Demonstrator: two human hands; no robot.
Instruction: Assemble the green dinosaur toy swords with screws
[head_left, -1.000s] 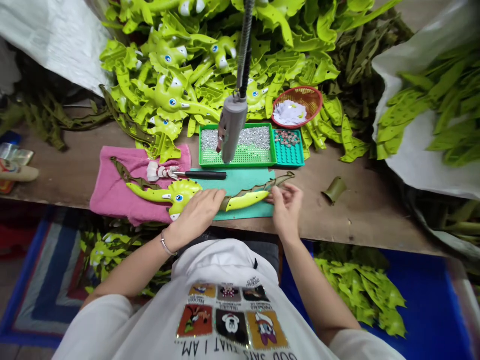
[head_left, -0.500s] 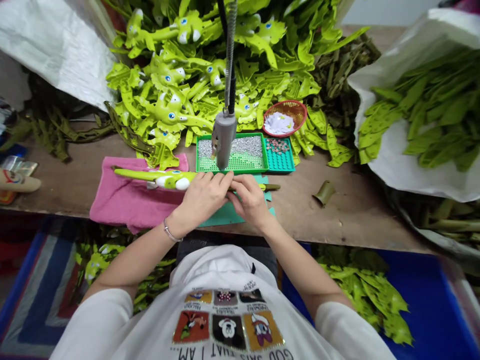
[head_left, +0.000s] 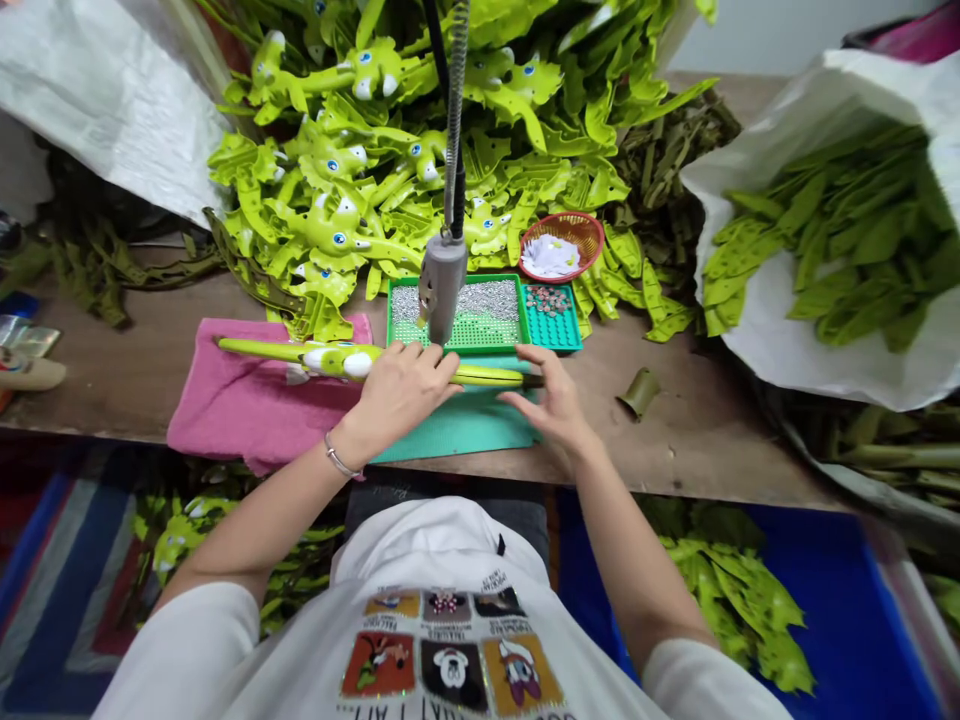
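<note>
Holding the lime-green toy (head_left: 341, 360) edge-up from nine to three o'clock over pink towel (head_left: 255, 415) and teal mat (head_left: 472, 430), with left hand (head_left: 407, 388) curled over its middle, fingers together. Since half a second ago, shifted right hand (head_left: 559, 403) to its three-o'clock end, with thumb and fingers spread.

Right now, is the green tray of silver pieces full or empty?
Partly full: in the green tray, silver pieces cover the far part, while bare perforated floor shows nearer the person.
</note>
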